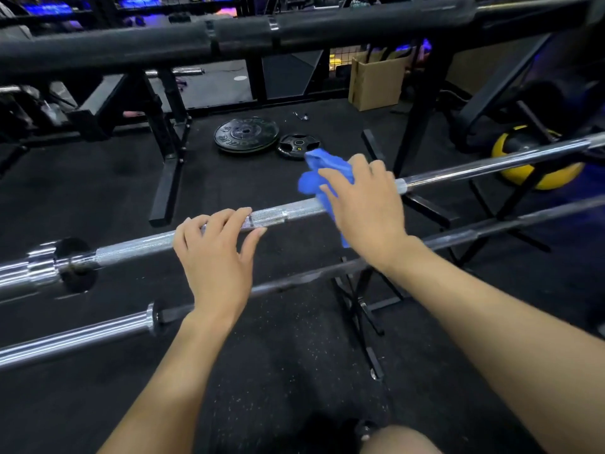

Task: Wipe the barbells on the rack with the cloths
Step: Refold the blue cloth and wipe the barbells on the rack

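Head view, room to move: the chrome barbell [294, 208] runs from lower left up to the right across the frame, with bare shaft showing between the 2 hands and a long bare stretch to the right of the cloth.
Left end: a thick sleeve and collar [42, 267] close off the shaft near the left edge.
Barbell look: bright silver, knurled along the middle, smoother and shinier toward the right.
Left hand [216, 257]: lies over the shaft left of centre, fingers curled over the top, thumb stretched out along the near side.
Right hand [363, 204]: fingers curved over a crumpled blue cloth [322, 172], pressing it around the shaft; cloth bunches out beyond the fingertips and a tail hangs below the palm.
Lower barbell [327, 273]: darker, lying nearer and lower, roughly parallel.
Upper bar [229, 37]: black, thick, crossing above and beyond both hands.
Floor behind: 2 black weight plates [245, 134], a cardboard box [376, 81] and a yellow ball [537, 155], all well apart from the hands.
Rack legs [357, 309]: black, crossed, under the bars.
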